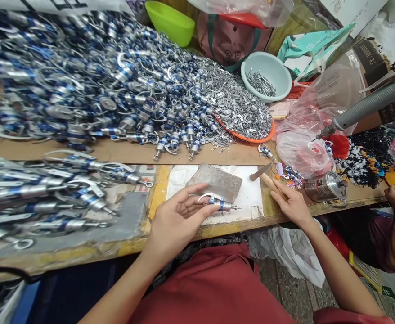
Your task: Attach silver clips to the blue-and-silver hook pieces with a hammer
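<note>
Metal part point(223, 205), silver and blue, pinched between the left hand's point(180, 212) thumb and fingers, near a grey slab point(217, 179) on the worktop point(160, 184). To its right, the right hand point(294, 204) grips a hammer point(260, 173) by its wooden handle.

Dressed in a plain red top point(207, 290), creased below the near edge of the counter point(126, 245). Matched in colour by the right sleeve point(351, 316).

It's a workshop; bench point(159, 184), hammer point(266, 180), heaped metal parts point(130, 85).
</note>
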`<state>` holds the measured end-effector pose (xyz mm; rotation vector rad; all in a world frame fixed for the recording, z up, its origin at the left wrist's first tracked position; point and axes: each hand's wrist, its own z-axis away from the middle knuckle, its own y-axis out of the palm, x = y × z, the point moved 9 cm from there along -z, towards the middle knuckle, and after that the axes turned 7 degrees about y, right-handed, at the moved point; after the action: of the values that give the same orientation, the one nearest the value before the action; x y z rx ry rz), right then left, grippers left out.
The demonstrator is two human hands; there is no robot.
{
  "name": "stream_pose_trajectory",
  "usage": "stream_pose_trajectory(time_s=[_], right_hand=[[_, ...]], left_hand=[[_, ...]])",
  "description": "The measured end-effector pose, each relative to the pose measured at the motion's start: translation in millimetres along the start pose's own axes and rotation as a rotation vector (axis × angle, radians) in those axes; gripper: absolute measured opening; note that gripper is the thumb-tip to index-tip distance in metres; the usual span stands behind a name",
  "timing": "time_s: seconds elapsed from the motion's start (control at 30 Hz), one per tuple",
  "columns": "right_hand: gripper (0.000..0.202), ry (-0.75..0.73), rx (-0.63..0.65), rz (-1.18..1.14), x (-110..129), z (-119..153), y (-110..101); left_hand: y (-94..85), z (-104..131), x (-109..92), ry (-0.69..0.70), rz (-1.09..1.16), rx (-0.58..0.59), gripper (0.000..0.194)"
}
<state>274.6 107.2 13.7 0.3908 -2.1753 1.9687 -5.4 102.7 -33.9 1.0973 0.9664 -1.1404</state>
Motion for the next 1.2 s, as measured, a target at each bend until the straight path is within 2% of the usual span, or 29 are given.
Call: stream_pose_trajectory(time_s=[0.03,0.1,0.2,0.23,0.3,0.37,0.47,0.63,0.7,0.8,0.87,0.93,1.03,1.2], right_hand=[[0.034,0.005,0.006,0.060,-1.7,-7.3,2.2],[0.028,-0.049,-0.044,0.115,11.4,-26.9,4.2],[0.026,-0.272,-0.150,0.104,60.4,-65.5,14.5],[0.030,-0.355,-0.130,0.137,78.6,-79.2,24.9],[0.029,-0.511,0.018,0.249,110.5,-102.1,54.6],[0.025,-0.583,0.166,0.374,128.3,-117.4,78.3],[0.024,-0.597,0.239,0.447,137.6,-127.3,85.9],[0.023,-0.522,0.226,0.326,128.5,-122.8,65.3],[0.021,-0.447,0.162,0.204,124.4,-114.1,49.6],[0.016,-0.383,0.054,-0.221,129.3,-85.2,19.7],[0.015,-0.397,0.073,-0.546,139.0,-60.3,7.9],[0.016,-0.438,0.130,-0.711,152.9,-38.7,5.2],[0.016,-0.459,0.162,-0.800,165.4,-23.1,6.8],[0.013,-0.431,0.164,-0.876,162.4,-21.6,12.2]], left_hand=[[-0.6,1.2,-2.1,0.022,-0.047,0.003,0.050],[-2.7,3.5,-8.7,0.076,-0.156,0.000,0.032],[-4.3,5.7,-29.6,0.279,-0.284,-0.013,0.014],[-3.9,6.4,-37.2,0.366,-0.314,-0.011,0.010],[-2.7,8.4,-50.3,0.541,-0.370,-0.005,0.005],[-1.5,10.0,-57.7,0.671,-0.433,0.002,0.002],[2.5,10.6,-61.8,0.776,-0.480,0.039,0.002],[8.8,10.4,-67.4,0.815,-0.447,0.080,0.006],[11.0,11.7,-69.9,0.824,-0.435,0.094,0.008],[11.2,11.5,-66.4,0.778,-0.395,0.112,0.012],[7.1,9.4,-58.9,0.710,-0.369,0.089,0.021],[3.2,7.6,-51.5,0.654,-0.348,0.071,0.032],[2.3,6.3,-48.9,0.640,-0.352,0.079,0.039],[7.4,8.6,-62.7,0.739,-0.379,0.107,0.021]])
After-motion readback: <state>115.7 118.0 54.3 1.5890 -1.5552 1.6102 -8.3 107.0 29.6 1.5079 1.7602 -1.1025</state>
